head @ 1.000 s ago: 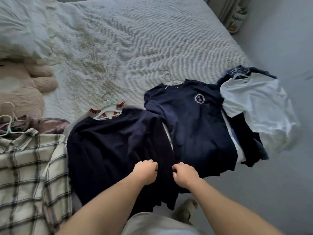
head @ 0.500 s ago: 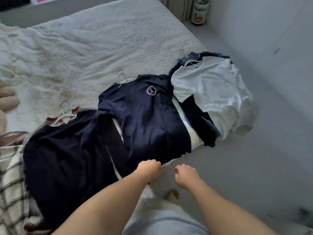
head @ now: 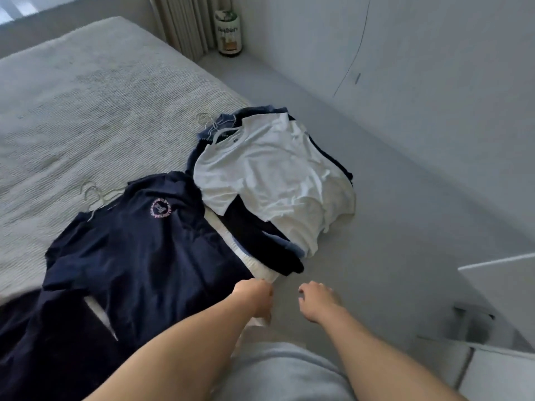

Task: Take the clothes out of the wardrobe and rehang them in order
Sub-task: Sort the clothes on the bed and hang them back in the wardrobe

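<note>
On the bed (head: 86,105), near its lower corner, lie the clothes on their hangers. A navy top with a round pink crest (head: 139,241) is spread flat, its pale wire hanger (head: 94,198) sticking out at the collar. To the right of it a white T-shirt (head: 269,175) lies on top of a darker blue garment (head: 260,238), partly hanging over the bed's edge, with another hanger (head: 211,125) at its neck. A second dark navy garment (head: 43,342) fills the lower left corner. The left hand (head: 254,293) hovers at the bed's edge just beside the crest top's hem, its grip curled in; whether it pinches any cloth I cannot tell. The right hand (head: 317,299) is out over the floor (head: 390,227), fingers loosely bent, grip holding nothing. A labelled bottle (head: 228,33) stands by the curtain (head: 179,24) in the far corner.
</note>
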